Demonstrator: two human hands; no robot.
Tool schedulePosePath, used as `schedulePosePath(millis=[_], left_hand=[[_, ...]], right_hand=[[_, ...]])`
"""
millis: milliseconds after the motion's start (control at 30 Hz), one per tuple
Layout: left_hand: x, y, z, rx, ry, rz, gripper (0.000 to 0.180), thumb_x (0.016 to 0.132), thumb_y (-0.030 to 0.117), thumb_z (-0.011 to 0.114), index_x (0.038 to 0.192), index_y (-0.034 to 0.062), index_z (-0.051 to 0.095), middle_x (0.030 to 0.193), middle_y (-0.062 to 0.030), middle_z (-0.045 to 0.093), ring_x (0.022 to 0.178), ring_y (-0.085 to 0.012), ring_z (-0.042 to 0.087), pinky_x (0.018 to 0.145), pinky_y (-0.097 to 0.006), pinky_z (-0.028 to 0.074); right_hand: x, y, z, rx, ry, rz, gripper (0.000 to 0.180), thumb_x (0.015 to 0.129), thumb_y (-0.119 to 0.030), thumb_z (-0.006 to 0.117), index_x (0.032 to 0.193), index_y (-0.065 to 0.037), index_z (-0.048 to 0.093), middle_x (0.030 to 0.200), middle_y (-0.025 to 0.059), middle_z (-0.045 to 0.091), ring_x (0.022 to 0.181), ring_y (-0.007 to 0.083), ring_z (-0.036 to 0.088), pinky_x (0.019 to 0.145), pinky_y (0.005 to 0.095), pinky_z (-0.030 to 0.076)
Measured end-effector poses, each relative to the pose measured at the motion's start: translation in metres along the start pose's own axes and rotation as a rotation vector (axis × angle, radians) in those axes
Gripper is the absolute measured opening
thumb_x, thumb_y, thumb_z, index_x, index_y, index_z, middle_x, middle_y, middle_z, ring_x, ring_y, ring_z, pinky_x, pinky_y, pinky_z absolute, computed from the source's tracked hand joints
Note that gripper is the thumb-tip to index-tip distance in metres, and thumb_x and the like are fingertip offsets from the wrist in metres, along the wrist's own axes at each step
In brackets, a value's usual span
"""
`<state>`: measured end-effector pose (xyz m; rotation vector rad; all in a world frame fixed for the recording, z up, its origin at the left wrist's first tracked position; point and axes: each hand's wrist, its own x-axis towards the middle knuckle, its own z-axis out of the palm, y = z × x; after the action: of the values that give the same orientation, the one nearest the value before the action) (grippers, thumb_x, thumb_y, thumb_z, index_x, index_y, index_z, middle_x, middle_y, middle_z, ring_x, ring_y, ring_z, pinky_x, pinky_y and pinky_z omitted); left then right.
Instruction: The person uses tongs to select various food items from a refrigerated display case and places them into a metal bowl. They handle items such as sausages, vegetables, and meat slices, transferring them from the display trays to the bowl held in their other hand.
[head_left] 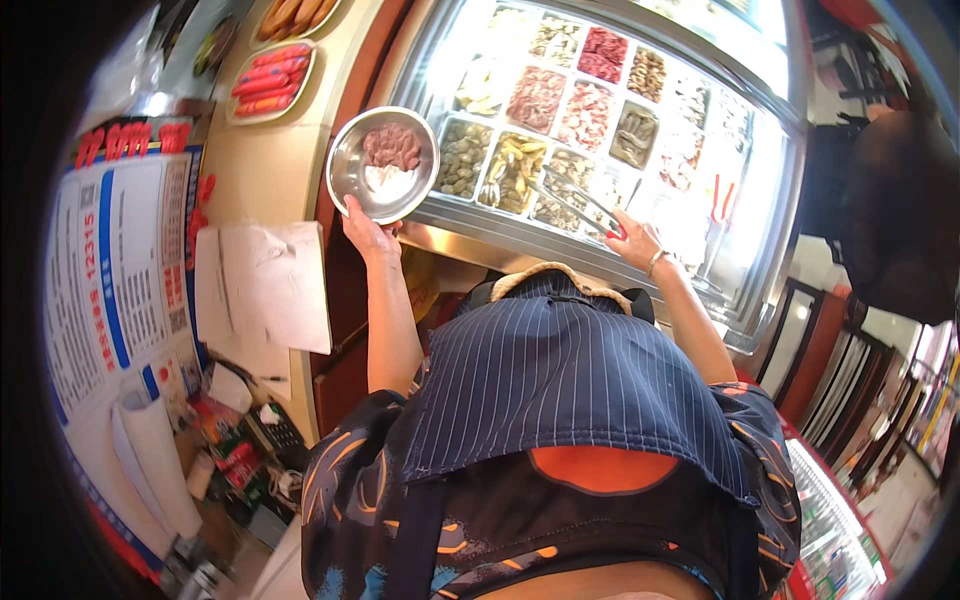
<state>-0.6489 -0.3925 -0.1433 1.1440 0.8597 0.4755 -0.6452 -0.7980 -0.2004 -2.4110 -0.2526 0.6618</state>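
Note:
My left hand [372, 232] grips the near rim of a round steel bowl [341, 197]. In the bowl lie reddish-brown meat pieces [392, 147] and something white [388, 180]. My right hand [634, 243] is closed around the red-handled end of metal tongs [585, 199]. The tongs' tips are apart over the front row of trays, between a tray of yellowish pieces that look like chicken feet [515, 170] and a tray of pale brown pieces [563, 195]. Whether the tips touch any food I cannot tell.
A lit display case [470, 215] holds several rows of food trays, with red-handled tools at its right. On the wooden counter to the left are a plate of red-wrapped sausages [270, 82] and paper sheets [265, 285]. A dark-clothed person [895, 210] is at far right.

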Motion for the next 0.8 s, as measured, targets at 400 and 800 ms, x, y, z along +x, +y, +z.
schedulePosePath(millis=[400,800], left_hand=[[-0.072,0.007,-0.064,-0.069,0.233,-0.020,0.032,0.090,0.033,0.037,0.107,0.0061,0.043,0.085,-0.0078,0.056,0.056,-0.0175,0.057,0.030,-0.027,0.036],[-0.097,0.000,-0.069,-0.065,0.359,-0.066,0.032,0.089,0.036,0.039,0.100,0.0066,0.046,0.079,-0.0056,0.058,0.054,-0.0157,0.057,0.031,-0.026,0.034]], right_hand=[[0.138,-0.141,0.027,-0.661,-0.326,-0.336,0.025,0.078,-0.015,0.047,0.102,-0.008,0.052,0.090,0.0150,0.061,0.086,0.0293,0.059,0.069,0.0406,0.047],[0.177,-0.137,0.099,-0.684,-0.319,-0.331,0.024,0.081,-0.010,0.043,0.102,0.001,0.047,0.096,0.0189,0.057,0.087,0.0298,0.059,0.069,0.0382,0.048]])
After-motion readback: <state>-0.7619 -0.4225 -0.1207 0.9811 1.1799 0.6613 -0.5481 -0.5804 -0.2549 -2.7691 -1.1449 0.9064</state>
